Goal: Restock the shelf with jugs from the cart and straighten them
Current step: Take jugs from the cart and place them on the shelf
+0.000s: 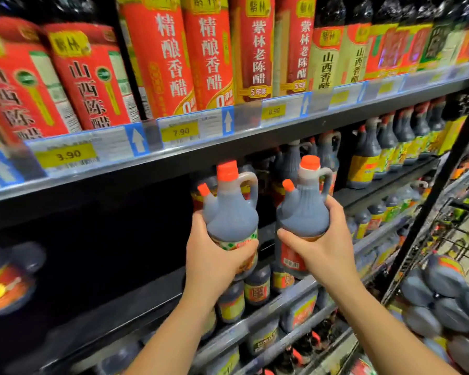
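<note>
We hold one dark jug (232, 215) in our left hand (214, 257), a second jug (303, 212) in our right hand (322, 249) (both upright, orange caps), before the shelf (368, 192); more jugs (441, 277) lie in the cart (455, 234).

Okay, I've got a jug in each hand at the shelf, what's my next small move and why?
Probably set both on the shelf, beside the standing row: your left hand grips one upright jug, your right hand the other jug.

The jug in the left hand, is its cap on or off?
On. An orange cap sits on the neck of the jug that the left hand grips.
</note>
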Motion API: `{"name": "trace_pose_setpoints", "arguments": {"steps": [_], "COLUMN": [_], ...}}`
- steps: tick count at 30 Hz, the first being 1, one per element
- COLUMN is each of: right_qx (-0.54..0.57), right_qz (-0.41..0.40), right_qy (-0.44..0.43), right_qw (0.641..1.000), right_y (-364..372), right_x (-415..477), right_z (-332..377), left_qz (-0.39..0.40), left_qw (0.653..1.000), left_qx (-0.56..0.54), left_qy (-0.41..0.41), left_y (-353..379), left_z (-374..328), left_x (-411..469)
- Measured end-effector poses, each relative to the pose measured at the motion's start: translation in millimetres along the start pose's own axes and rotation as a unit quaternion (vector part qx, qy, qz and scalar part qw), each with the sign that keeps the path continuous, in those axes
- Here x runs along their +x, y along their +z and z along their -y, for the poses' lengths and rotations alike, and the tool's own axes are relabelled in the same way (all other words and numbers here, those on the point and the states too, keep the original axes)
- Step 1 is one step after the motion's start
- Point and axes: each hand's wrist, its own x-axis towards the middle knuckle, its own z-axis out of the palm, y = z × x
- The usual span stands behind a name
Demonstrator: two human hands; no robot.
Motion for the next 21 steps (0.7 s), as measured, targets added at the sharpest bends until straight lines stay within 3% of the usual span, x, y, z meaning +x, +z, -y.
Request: {"name": "trace_pose_setpoints", "arguments": {"steps": [5, 13, 16, 21], "right_qx": [0.021, -0.006, -0.065, -0.248], "right_qz": [0.044, 0.067, 0.07, 0.035], "right_qy": [-0.018, 0.021, 0.016, -0.074], "right_qw": [0.999, 0.998, 0.995, 0.965], "right_y": [33.1, 68.5, 76.4, 83.3], "right_x": [18.6, 42.0, 50.1, 61.2], "right_z": [0.9, -23.2, -28.4, -28.6], "left_qz": [-0.044, -0.061, -0.058, -0.038], "left_qw": [0.996, 0.989, 0.985, 0.974], "left_qx": [0.039, 0.076, 0.098, 0.16], "left_qy": [-0.06, -0.115, -0.129, -0.153], "left_y": [-10.6, -2.3, 2.4, 9.9], "left_z": [16.7, 38.9, 44.6, 48.7], "left_x": [16.2, 35.9, 43.7, 57.0]}}
